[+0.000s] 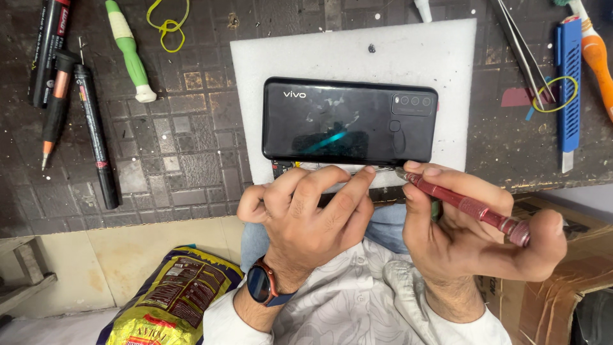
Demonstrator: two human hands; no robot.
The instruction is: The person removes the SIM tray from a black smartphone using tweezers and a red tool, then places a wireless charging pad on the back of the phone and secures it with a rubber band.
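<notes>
We have the black phone [350, 121] face down on the white pad [447, 57] at the bench edge, its back cover just lifted along the near side, most still seated, while our left hand [306, 217] presses fingertips there and our right hand [472, 230] pinches the red screwdriver [463, 206].

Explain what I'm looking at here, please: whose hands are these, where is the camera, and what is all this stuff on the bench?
There is no machine here: a person works with bare hands, and the single camera sits on their head, looking down. A black phone lies back up on a white foam pad on a dark worn bench. The left hand, with a watch on its wrist, presses fingers along the phone's near edge. The right hand holds a red screwdriver in a pinch grip, its tip at that same edge. Around lie a green screwdriver, black pens, tweezers, a blue cutter and a yellow rubber band.
</notes>
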